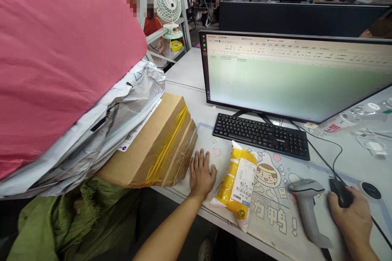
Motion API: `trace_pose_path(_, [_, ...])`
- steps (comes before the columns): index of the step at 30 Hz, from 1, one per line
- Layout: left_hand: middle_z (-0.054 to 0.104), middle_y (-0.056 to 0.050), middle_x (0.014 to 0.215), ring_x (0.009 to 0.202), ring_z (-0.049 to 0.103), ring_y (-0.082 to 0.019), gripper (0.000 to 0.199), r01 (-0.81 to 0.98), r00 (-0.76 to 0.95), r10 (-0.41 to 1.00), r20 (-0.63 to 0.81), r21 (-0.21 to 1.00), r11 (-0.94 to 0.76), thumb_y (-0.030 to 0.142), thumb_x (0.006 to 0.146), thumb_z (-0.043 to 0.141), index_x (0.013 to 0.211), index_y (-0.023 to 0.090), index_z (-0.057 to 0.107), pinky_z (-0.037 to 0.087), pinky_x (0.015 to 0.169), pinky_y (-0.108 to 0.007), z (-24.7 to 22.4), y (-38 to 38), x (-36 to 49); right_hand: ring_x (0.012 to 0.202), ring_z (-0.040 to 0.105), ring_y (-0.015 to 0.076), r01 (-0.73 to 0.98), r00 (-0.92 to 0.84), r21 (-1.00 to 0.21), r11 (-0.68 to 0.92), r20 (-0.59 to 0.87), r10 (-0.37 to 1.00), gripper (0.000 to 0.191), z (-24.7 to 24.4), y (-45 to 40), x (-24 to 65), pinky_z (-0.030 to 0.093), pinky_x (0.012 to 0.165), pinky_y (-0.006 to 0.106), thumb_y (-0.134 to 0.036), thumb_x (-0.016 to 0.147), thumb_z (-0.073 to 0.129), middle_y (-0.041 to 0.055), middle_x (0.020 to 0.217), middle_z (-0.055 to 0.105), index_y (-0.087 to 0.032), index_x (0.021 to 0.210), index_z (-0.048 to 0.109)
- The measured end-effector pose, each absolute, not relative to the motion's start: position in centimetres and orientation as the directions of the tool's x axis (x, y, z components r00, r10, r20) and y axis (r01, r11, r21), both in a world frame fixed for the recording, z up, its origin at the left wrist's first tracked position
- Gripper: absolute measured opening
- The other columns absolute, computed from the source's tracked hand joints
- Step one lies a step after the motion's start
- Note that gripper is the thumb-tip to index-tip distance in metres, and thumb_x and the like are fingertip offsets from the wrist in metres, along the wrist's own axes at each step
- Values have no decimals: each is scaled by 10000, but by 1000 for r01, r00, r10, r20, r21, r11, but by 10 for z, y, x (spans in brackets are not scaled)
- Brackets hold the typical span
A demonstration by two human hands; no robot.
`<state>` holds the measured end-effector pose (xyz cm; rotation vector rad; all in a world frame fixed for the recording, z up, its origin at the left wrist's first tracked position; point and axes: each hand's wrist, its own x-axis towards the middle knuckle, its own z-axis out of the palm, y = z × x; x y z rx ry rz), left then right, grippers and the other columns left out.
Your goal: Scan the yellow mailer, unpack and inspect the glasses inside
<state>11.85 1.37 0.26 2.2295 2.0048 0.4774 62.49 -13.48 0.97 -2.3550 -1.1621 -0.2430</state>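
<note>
My left hand (202, 174) lies flat on the printed desk mat (211, 208), fingers spread, between a stack of cardboard boxes (143, 147) and a yellow-and-white parcel (237, 181). The parcel carries a white barcode label facing up. At the right, my right hand (352, 212) is wrapped over a black computer mouse (341, 193). A grey barcode scanner (309, 208) rests on its side just left of that hand. Beyond the parcel is a black keyboard (260, 134), with a lit monitor (290, 73) behind it showing a spreadsheet.
A large pink package (67, 49) and white plastic mailers (134, 89) are piled on the boxes at the left. Green sacking (70, 220) hangs below. A plastic bottle (343, 122) lies at the right. Farther back are a fan (168, 2) and a person in orange.
</note>
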Motion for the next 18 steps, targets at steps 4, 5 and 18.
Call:
trace_pose_path(4, [366, -113, 1794, 1674, 344, -347, 610, 950, 81, 986, 144, 288, -120, 302, 1057, 540, 1653, 172, 552, 330, 1365, -588, 4, 14, 118, 1499, 550, 464, 801, 595, -370, -470, 419, 686, 866, 5, -136, 628, 416, 1306, 586, -749, 871, 496, 273, 1548, 608, -88, 1408, 651])
trace_pose_path(5, [365, -109, 1795, 1675, 343, -344, 609, 950, 81, 987, 142, 288, -119, 302, 1059, 539, 1654, 173, 551, 327, 1367, -584, 4, 14, 118, 1495, 553, 464, 803, 594, -367, -469, 423, 685, 882, 4, -136, 629, 417, 1305, 592, -750, 871, 492, 278, 1546, 608, -73, 1413, 649])
trace_pose_path(18, [372, -111, 1794, 1674, 345, -338, 618, 949, 77, 985, 153, 293, -120, 305, 1049, 559, 1655, 188, 553, 314, 1374, -563, 1, 14, 118, 1514, 551, 416, 828, 560, -339, -447, 476, 678, 863, -5, -136, 634, 396, 1332, 535, -700, 929, 479, 213, 1593, 596, -103, 1532, 640])
